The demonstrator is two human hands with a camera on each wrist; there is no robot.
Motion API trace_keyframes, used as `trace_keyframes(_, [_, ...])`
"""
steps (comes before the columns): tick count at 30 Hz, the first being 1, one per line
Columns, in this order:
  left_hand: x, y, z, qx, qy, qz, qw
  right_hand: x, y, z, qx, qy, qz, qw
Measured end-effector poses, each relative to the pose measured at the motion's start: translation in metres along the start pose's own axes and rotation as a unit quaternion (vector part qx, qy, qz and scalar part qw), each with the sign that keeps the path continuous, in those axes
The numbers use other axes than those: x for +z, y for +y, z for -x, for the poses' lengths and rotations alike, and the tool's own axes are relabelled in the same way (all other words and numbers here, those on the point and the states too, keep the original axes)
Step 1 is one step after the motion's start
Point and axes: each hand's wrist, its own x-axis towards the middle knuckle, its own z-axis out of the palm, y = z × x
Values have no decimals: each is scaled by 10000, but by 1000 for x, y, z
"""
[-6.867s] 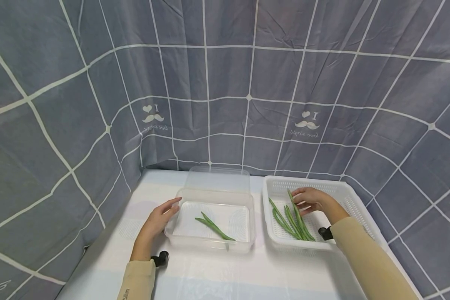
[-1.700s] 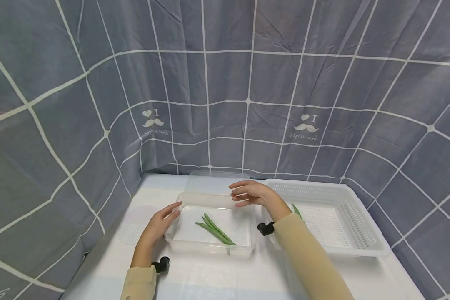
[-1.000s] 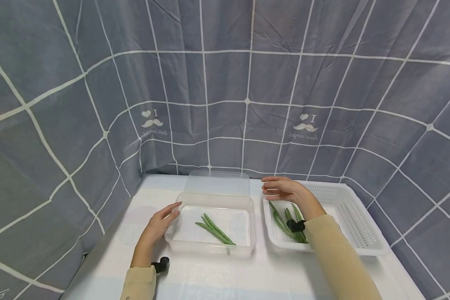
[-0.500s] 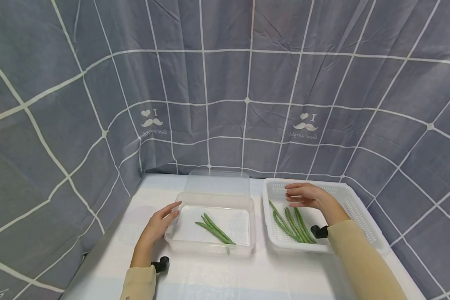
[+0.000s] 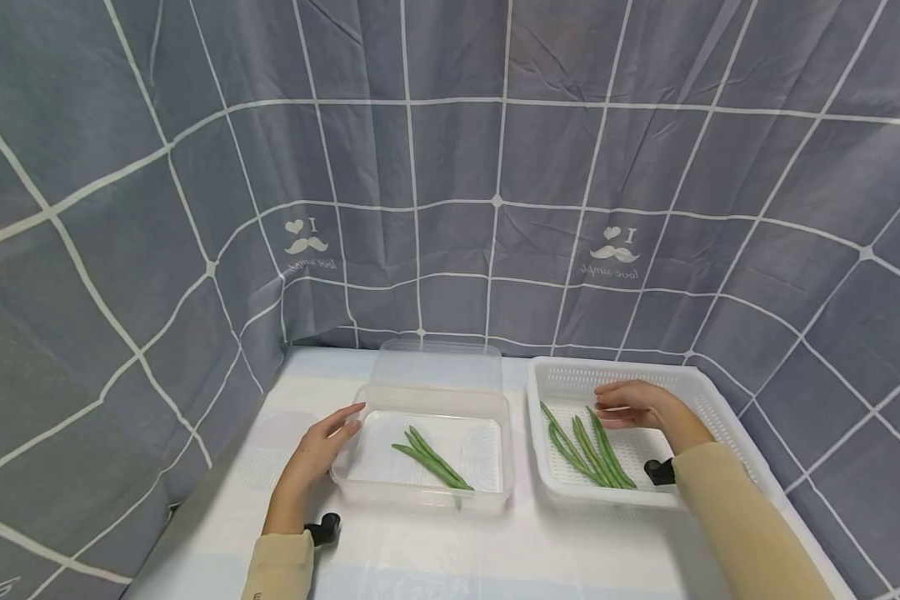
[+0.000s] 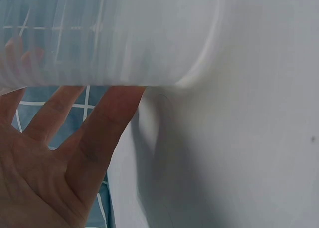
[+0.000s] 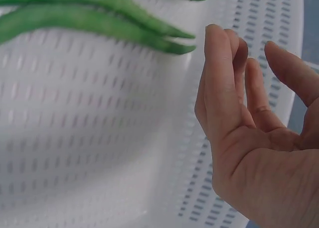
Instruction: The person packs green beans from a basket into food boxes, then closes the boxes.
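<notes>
The right hand (image 5: 637, 406) reaches into the white basket (image 5: 592, 495), its fingers loosely bent and holding nothing. Its fingertips are just beside the tips of several green beans (image 5: 593, 457); the right wrist view shows a gap between them. These beans lie in a loose bundle in the left part of the basket, over its slotted floor.

The left hand (image 5: 318, 446) has its fingers extended and spread, touching the left wall of a clear container (image 5: 420, 493); some fingers show through the plastic in the left wrist view. A few more green beans (image 5: 433, 459) lie slantwise on the container's floor. Behind it is a flat clear lid (image 5: 438, 367).

Everything rests on a pale surface (image 5: 390, 554), with a grey, white-gridded curtain (image 5: 450, 242) hanging behind.
</notes>
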Motion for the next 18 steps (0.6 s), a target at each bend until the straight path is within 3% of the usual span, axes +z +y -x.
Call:
trace_keyframes(11, [0,2,0,-7,-63,85,9999,-22,18,8,374,312,473,9977])
trace_keyframes(18, [-1,1,1,8,-68,60,10000,-24,23,8,464,361,559,9967])
